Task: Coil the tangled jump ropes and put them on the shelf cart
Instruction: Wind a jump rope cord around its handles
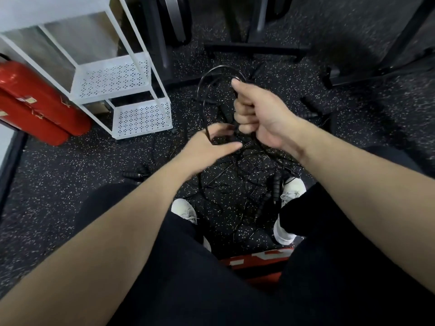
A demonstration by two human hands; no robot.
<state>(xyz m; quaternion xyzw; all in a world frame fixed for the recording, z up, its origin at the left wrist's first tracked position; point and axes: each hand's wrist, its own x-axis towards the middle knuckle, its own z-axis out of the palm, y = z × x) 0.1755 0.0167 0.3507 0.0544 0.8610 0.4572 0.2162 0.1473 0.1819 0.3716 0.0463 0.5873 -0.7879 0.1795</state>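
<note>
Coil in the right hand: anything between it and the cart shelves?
Nothing visible. The right hand grips the coil, and only bare floor lies between it and the cart. Both visible shelves face it openly. Loose rope trails from the coil to the floor tangle and may drag.

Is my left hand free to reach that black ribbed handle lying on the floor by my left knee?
Probably yes: the left hand only touches rope, and bare floor surrounds the black ribbed handle.

A dark speckled rubber floor [58,184] carries a tangle of black jump ropes [237,184] directly below both hands, a white shelf cart [131,95] left of them, and red cylinders [37,104] farther left.
</note>
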